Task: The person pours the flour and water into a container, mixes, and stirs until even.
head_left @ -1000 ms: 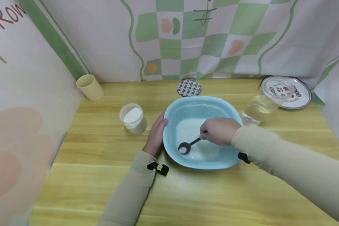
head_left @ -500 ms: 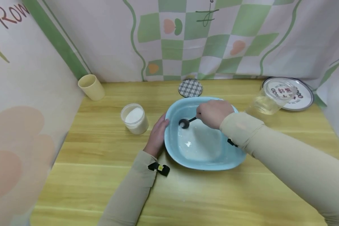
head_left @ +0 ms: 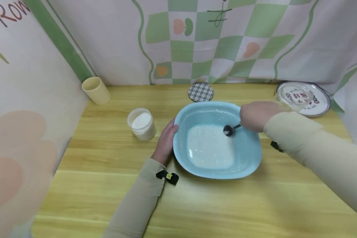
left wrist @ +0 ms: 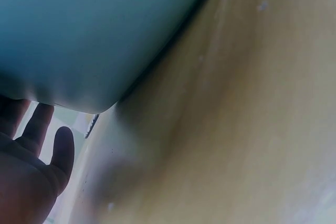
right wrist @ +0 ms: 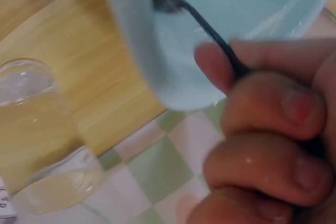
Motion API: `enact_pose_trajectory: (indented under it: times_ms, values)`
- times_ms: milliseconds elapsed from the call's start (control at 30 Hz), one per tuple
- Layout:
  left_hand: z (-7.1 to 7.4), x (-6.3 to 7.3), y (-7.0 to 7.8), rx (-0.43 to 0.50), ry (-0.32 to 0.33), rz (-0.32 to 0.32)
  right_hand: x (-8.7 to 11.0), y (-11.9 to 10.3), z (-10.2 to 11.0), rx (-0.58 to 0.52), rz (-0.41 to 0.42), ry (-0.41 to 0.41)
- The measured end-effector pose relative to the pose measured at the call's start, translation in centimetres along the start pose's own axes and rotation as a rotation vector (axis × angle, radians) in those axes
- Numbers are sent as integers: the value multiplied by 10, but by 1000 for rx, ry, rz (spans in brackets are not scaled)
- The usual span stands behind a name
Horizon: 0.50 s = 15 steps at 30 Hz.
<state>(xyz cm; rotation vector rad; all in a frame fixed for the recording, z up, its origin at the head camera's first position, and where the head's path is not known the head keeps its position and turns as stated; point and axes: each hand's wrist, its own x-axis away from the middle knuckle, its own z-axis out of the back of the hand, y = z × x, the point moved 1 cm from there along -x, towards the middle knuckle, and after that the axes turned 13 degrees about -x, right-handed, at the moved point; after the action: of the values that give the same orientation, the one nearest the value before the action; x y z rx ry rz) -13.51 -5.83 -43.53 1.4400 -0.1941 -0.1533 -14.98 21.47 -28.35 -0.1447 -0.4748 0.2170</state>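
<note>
Wood-grain desk (head_left: 113,201) beneath a blue basin (head_left: 246,157); straight-fingered left hand (head_left: 165,142) touching its left side, right hand (head_left: 257,116) gripping a black spoon (head_left: 228,130) over its far right.

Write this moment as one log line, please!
left hand: touches blue basin | right hand: grips black spoon | white-filled tub: left of basin, apart

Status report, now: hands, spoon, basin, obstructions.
Left hand against the left side of blue basin. Right hand gripping dark spoon, its bowl within the basin's rim. Clear container near right hand, possible knock hazard.
</note>
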Motion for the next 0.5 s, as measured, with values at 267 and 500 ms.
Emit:
enact_pose_trajectory:
  times_ms: [267, 500]
  values:
    - [1, -1, 1, -10, 21, 10, 11, 5, -15, -128, 138, -181]
    - [1, -1, -1, 0, 15, 13, 2, -23, -38, -273, 231, -226]
